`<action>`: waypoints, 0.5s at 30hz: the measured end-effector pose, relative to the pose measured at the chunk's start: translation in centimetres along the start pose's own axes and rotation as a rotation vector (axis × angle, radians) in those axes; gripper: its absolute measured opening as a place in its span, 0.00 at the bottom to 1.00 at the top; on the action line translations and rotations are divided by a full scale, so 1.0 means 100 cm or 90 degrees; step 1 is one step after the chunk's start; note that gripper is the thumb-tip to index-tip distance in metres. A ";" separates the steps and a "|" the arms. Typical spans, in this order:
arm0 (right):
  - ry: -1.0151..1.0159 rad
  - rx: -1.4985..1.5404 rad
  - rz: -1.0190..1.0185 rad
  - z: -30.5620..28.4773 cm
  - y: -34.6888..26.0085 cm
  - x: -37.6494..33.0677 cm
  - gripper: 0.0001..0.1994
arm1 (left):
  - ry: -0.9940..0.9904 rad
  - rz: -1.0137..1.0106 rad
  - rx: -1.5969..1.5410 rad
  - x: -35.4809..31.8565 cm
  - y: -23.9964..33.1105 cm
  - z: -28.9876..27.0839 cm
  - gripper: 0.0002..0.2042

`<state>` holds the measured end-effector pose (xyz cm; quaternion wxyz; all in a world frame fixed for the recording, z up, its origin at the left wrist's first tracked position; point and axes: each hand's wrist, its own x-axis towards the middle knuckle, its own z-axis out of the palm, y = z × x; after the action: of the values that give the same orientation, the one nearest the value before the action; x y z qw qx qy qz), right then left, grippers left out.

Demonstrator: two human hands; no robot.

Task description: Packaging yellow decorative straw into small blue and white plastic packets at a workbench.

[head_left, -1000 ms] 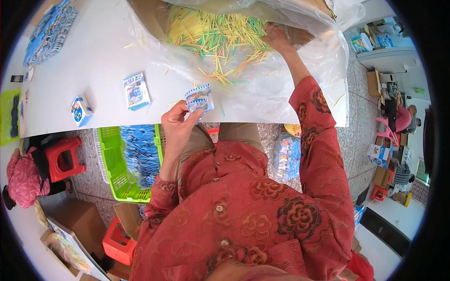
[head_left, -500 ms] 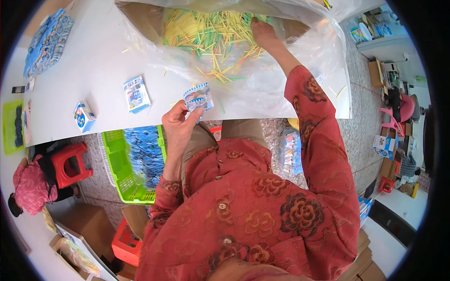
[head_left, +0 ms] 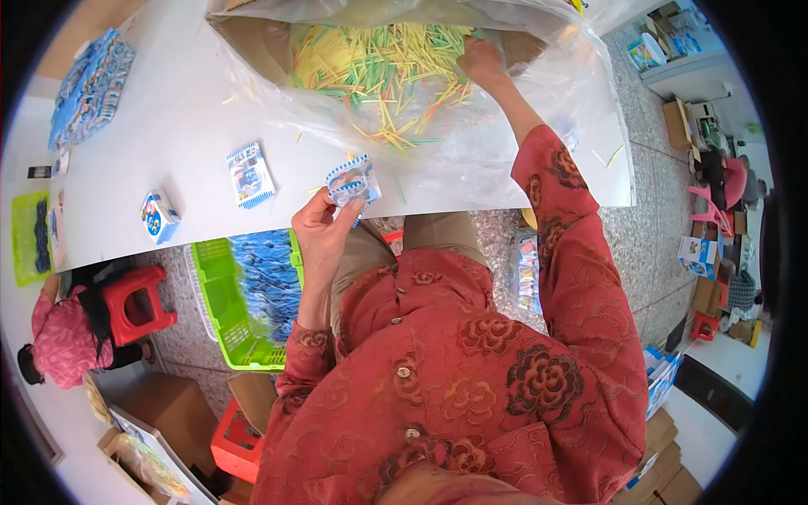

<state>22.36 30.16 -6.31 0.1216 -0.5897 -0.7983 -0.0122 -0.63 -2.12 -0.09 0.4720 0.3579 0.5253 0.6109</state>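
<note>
A small clear packet with blue-and-white striped edges (head_left: 353, 180) is pinched between the thumb and fingers of my left hand (head_left: 321, 234), near the table's front edge. Beyond it lies a heap of short, thin yellow, green and pink plastic sticks (head_left: 379, 63), in a clear plastic liner. At the right end of this heap is my right hand (head_left: 482, 64), fingers bent together; whether they grip any sticks is hidden. Two more blue-and-white packets lie left of my left hand: a flat one (head_left: 250, 175) and a thicker one (head_left: 159, 216).
The liner (head_left: 555, 101) spills from a cardboard box (head_left: 244, 46) onto the white table (head_left: 194, 109). Bundled blue packets (head_left: 91, 88) lie far left. Below the edge stands a green basket (head_left: 229, 311) of blue packets. A red stool (head_left: 139, 303) and a person in pink (head_left: 63, 341) are left.
My right hand has drawn slightly right and nearer at the edge of the sticks. My left hand keeps its hold on the packet. The whole view has shifted a little.
</note>
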 end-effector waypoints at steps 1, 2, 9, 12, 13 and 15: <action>0.002 -0.001 0.003 -0.002 0.007 -0.002 0.12 | -0.005 0.000 -0.008 0.000 0.000 0.002 0.12; 0.033 0.060 -0.034 -0.006 0.013 -0.005 0.12 | -0.008 0.000 -0.016 0.000 0.000 0.003 0.12; -0.113 0.406 0.098 -0.041 -0.003 -0.022 0.19 | -0.026 0.004 -0.016 -0.001 -0.002 0.005 0.12; -0.147 0.568 0.034 -0.052 -0.035 -0.042 0.22 | -0.018 0.000 -0.007 -0.001 0.001 0.008 0.11; -0.150 0.571 0.031 -0.048 -0.044 -0.046 0.22 | -0.015 0.002 -0.008 0.000 0.002 0.009 0.10; -0.094 0.523 -0.034 -0.029 -0.055 -0.058 0.20 | -0.017 0.005 -0.009 0.002 0.002 0.012 0.09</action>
<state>19.35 22.54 -4.01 0.2886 -0.4706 -0.7585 0.3464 0.42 -1.56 0.31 0.4792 0.3648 0.5130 0.6116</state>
